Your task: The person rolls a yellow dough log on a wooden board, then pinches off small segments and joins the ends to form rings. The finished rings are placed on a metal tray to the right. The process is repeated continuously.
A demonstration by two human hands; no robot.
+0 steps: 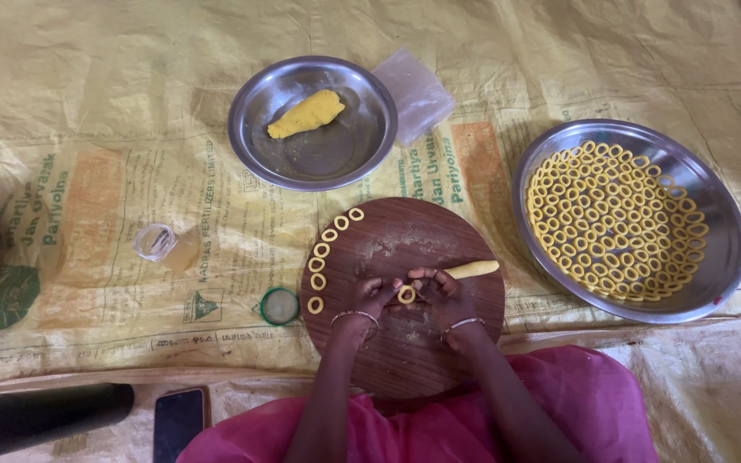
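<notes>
Pinching a small yellow dough ring (406, 294) between them, the left hand (369, 300) and right hand (439, 290) meet over the round wooden board (439, 236). A dough roll (471, 270) lies just right; finished rings (323, 261) line the board's left edge.

Head camera, steeply downward, near board (405, 249)

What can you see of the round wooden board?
The round wooden board is dark brown and flat, lying on the yellow printed sheet before the person. Pale floury smears mark its middle. Six dough rings curve along its left edge, and a dough roll lies right of centre. Both hands, left hand and right hand, rest on it, pinching a ring.
</notes>
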